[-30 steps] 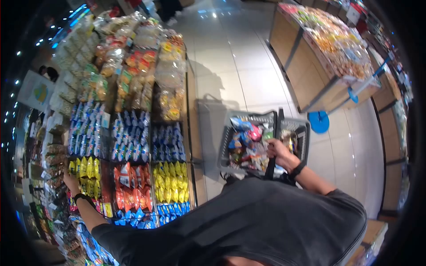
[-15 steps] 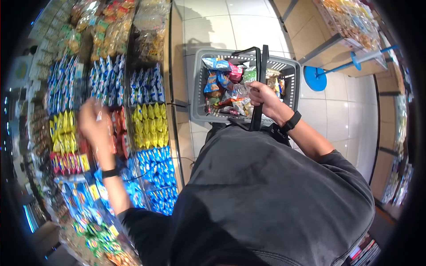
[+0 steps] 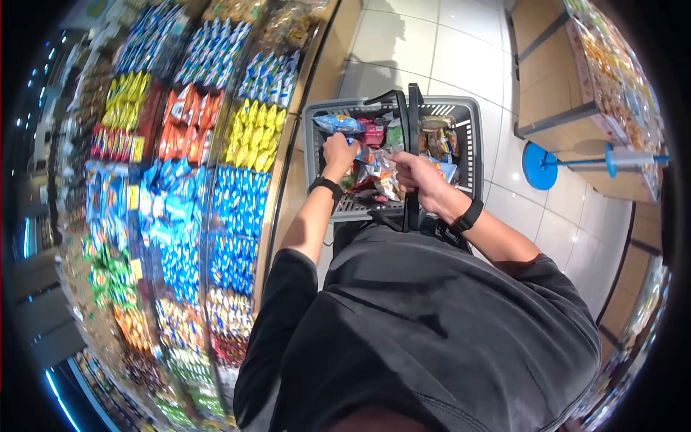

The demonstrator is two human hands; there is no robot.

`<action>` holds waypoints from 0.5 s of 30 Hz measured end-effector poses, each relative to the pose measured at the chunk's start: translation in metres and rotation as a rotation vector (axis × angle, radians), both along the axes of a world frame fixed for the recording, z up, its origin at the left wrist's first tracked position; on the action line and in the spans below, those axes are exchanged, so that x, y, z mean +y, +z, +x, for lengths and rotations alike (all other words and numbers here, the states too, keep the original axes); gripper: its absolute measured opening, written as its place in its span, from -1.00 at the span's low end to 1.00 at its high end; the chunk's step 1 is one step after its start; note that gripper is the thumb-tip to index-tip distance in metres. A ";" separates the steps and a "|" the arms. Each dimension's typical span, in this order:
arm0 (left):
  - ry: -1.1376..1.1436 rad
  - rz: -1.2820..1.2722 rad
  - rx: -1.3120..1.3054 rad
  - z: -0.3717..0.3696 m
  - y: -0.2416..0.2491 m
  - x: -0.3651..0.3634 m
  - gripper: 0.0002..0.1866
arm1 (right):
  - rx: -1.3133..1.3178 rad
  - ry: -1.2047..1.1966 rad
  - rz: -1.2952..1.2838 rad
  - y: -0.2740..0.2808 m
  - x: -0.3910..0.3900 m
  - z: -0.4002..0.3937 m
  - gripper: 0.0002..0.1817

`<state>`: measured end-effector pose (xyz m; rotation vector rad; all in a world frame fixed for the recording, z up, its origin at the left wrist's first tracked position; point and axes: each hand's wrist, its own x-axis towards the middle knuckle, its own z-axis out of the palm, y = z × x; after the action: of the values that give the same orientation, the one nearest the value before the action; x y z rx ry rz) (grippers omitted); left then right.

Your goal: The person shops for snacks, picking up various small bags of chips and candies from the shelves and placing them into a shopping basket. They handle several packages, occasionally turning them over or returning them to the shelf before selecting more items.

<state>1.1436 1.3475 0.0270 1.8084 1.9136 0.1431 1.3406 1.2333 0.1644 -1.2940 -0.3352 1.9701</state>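
Observation:
A grey shopping basket [image 3: 472, 155] hangs in front of my body, with several snack packets inside. My right hand [image 3: 425, 183] is closed round its black handle [image 3: 412, 137]. Inside the left part of the basket is my left hand [image 3: 340, 155], fingers curled downward among the packets. What lies under those fingers is mostly hidden; a bit of blue wrapper shows beside them. Near that hand are a blue-and-white packet [image 3: 338, 124] and a pink packet [image 3: 372, 132]. Toward the right end are brown packets [image 3: 437, 137].
To the left, a tiered display holds orange packets [image 3: 188, 122], yellow packets [image 3: 253, 135] and blue packets [image 3: 237, 201]. A wooden shelf unit [image 3: 551, 101] stands right, beside a blue round stand base [image 3: 538, 165] on the tiled floor [image 3: 461, 54].
My left hand has moved from the orange packets on the display rightward into the basket. My right hand keeps hold of the handle. The camera view has turned.

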 end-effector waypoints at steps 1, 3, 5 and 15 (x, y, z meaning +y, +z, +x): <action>0.030 0.006 -0.001 -0.007 0.004 -0.008 -0.64 | -0.008 0.027 -0.003 0.001 -0.002 0.000 -0.58; 0.109 0.063 -0.246 -0.030 0.001 -0.031 -0.72 | -0.001 0.066 0.012 -0.002 -0.007 0.000 -0.60; 0.047 0.310 -0.270 -0.055 -0.006 -0.054 -0.73 | -0.006 0.111 0.046 0.001 -0.011 -0.004 -0.64; 0.299 0.061 -1.352 -0.125 0.130 -0.237 -0.93 | 0.025 0.275 0.126 0.002 -0.058 -0.060 -0.62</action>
<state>1.0191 1.1105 0.1572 0.8984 1.0996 1.1771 1.2805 1.1753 0.1664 -1.1924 -0.6434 2.1512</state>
